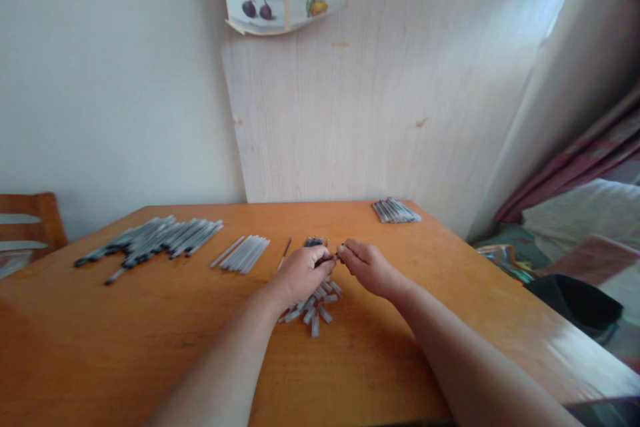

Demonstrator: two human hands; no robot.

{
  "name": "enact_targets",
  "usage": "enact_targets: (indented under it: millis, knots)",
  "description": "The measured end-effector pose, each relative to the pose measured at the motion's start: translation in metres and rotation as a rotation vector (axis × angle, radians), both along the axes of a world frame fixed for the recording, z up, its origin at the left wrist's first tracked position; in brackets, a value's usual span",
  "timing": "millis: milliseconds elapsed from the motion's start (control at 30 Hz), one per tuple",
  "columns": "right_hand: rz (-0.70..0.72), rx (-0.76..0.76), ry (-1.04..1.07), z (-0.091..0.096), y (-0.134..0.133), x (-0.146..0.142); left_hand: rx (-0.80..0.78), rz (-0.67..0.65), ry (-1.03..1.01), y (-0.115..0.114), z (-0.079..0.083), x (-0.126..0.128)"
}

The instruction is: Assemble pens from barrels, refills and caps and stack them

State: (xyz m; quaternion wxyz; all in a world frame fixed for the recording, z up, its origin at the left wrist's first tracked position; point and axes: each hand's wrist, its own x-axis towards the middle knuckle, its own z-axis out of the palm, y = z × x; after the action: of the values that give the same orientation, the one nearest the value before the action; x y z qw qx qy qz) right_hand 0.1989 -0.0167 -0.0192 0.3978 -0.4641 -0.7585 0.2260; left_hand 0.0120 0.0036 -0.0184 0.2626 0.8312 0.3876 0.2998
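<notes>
Left hand [303, 272] and right hand [369, 268] are pinching a small dark piece [336, 256] between their fingers. Blur is hiding its long axis.

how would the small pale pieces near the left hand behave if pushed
The small pale pieces would probably scatter, since they lie loose at mixed angles. Each is likely light, being short and slim. Their boxy look hints at sliding over rolling.

Bench [380, 360], orange-brown, smooth-topped. Left: black-ended sticks [155, 240], heaped. Beside them: pale tubes [245, 255], aligned. Centre: one thin rod [285, 253]; small translucent pieces [315, 310], loosely piled. Far right corner: grey sticks [397, 211], stacked together.
</notes>
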Motion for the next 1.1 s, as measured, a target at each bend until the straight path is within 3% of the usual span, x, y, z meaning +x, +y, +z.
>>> enact_targets:
  millis: [267,1100]
  knots:
    - [0.006,-0.002,0.006,-0.0023,0.0001,0.0023,-0.039,-0.023,-0.054,-0.0007,-0.0021,0.0012]
    - [-0.082,-0.009,0.040,-0.0060,0.0040,-0.0024,0.271,0.080,0.122,-0.0056,0.0037,0.0035]
